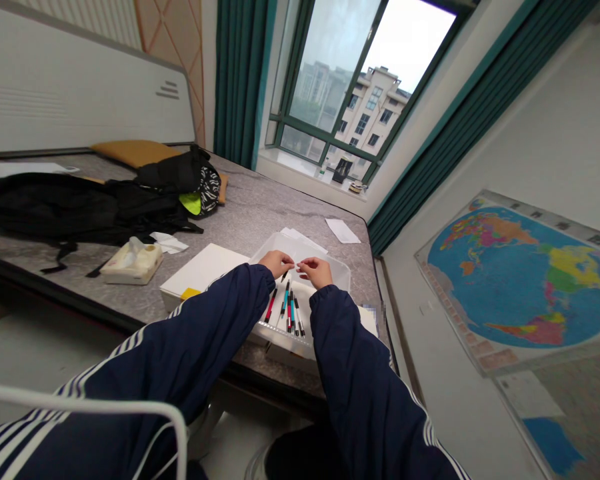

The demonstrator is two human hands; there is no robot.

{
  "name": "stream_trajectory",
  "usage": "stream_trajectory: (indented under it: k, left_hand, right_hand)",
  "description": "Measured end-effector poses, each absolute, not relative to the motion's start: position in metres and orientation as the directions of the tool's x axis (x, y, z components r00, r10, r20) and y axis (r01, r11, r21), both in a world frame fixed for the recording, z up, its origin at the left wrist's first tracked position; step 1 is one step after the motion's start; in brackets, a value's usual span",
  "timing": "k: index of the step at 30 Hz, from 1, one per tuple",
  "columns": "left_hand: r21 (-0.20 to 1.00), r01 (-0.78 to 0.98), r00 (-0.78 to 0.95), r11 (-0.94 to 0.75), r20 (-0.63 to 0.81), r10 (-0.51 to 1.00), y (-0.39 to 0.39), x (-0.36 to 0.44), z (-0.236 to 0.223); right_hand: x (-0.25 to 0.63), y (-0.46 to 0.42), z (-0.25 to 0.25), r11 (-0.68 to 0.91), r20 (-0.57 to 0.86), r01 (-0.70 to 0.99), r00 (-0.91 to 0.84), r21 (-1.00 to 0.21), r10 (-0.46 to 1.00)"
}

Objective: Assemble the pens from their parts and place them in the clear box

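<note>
My left hand point(278, 262) and my right hand point(316, 271) meet over a clear plastic tray point(341, 270) on the grey mattress. Both have their fingers curled, pinching one thin dark pen point(285, 275) between them. Below the hands, several pens point(290, 310) with red, blue and black barrels lie side by side in the tray. Dark blue sleeves with white stripes cover both arms.
A flat white box point(200, 270) lies left of the tray, a tissue box point(133, 261) further left. A black backpack and clothes point(80, 207) spread across the bed. A paper sheet point(343, 231) lies beyond the tray. A world map point(520, 280) hangs on the right.
</note>
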State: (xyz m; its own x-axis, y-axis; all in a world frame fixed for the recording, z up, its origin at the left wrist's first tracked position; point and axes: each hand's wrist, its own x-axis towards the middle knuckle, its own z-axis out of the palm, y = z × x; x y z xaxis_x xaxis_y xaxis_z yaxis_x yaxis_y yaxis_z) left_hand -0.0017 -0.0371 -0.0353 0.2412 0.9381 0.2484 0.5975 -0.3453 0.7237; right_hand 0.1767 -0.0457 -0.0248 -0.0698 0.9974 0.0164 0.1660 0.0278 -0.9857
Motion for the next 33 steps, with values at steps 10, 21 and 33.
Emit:
stream_trajectory:
  k: [10, 21, 33]
  left_hand:
    - [0.935, 0.330, 0.166, -0.128, 0.076, 0.983, -0.036, 0.002, -0.026]
    - [0.970, 0.231, 0.200, 0.071, -0.119, 0.972, -0.044, 0.001, -0.015]
    - [0.983, 0.129, 0.206, 0.128, -0.153, 0.966, -0.045, 0.000, -0.014]
  right_hand:
    - [0.176, -0.048, -0.028, 0.154, 0.104, 0.315, -0.169, -0.936, 0.980]
    - [0.173, -0.057, -0.015, 0.281, 0.226, 0.340, -0.193, -0.897, 0.955]
    - [0.173, -0.054, -0.018, 0.305, 0.252, 0.267, -0.214, -0.914, 0.944]
